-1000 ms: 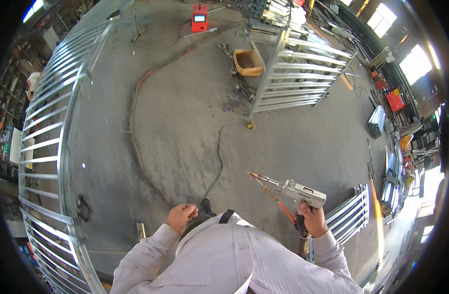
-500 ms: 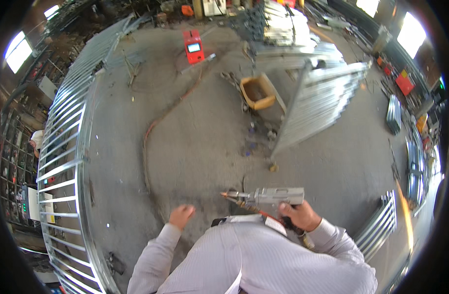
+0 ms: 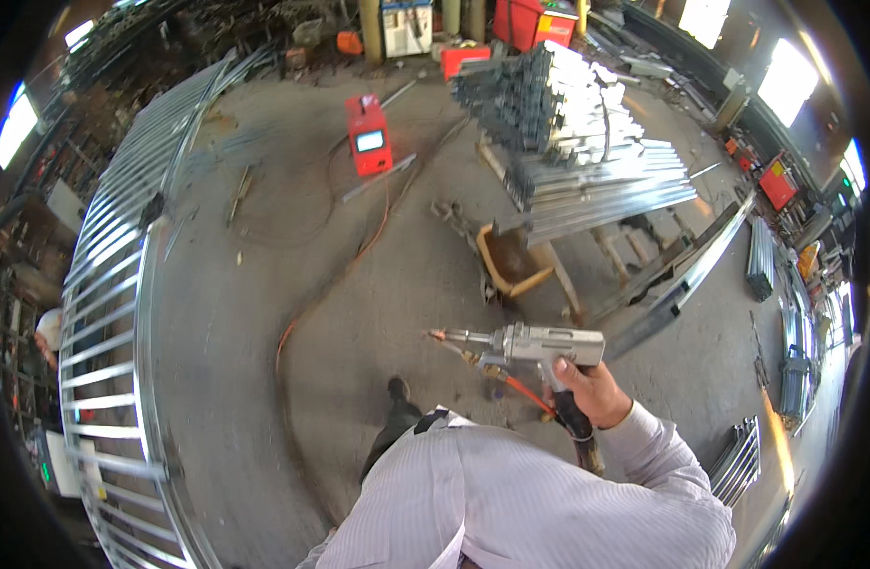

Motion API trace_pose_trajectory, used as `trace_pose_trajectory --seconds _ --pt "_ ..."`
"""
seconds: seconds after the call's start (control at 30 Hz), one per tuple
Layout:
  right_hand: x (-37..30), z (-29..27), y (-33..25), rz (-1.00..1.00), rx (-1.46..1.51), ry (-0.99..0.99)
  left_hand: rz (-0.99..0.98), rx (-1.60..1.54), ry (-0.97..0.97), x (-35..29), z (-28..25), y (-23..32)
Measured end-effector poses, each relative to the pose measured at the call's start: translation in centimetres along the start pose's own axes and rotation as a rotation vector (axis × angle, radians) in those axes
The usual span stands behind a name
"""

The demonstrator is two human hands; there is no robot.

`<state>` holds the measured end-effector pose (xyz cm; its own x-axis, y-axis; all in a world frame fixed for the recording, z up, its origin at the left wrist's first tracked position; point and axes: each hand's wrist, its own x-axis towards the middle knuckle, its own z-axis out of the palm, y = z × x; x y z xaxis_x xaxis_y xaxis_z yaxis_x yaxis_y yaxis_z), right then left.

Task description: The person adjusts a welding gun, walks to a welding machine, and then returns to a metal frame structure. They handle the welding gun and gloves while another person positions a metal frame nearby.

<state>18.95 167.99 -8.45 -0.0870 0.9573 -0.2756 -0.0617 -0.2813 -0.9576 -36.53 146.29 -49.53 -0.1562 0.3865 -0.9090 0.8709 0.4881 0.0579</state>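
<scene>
Grip of the right hand (image 3: 600,392) snug around a grey gun-shaped tool (image 3: 556,344), thumb (image 3: 568,374) uppermost, forearm (image 3: 661,448) aslant.

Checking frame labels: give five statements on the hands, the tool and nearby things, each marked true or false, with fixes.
1. The right hand grips the gun-shaped tool. True.
2. The left hand is on the tool too. False: the left hand is out of view.
3. The tool's tip points to picture right. False: it points left.
4. The red machine with a screen is left of the open yellow box. True.
5. The screen is dark. False: it is lit.
</scene>
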Motion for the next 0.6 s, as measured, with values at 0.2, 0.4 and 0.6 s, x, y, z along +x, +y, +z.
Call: trace_pose_trajectory --seconds 0.2,0.4,0.6 --pt "15.2 3.9 -6.0 -0.078 0.064 0.081 0.409 0.628 0.367 15.3 -31.8 13.6" --pt "31.4 3.6 -11.0 -0.132 0.163 0.137 0.680 -0.494 0.647 19.0 -62.9 36.0" --pt "51.0 -1.0 -15.8 -0.122 0.212 0.137 0.569 -0.240 0.642 25.4 -71.3 42.4"
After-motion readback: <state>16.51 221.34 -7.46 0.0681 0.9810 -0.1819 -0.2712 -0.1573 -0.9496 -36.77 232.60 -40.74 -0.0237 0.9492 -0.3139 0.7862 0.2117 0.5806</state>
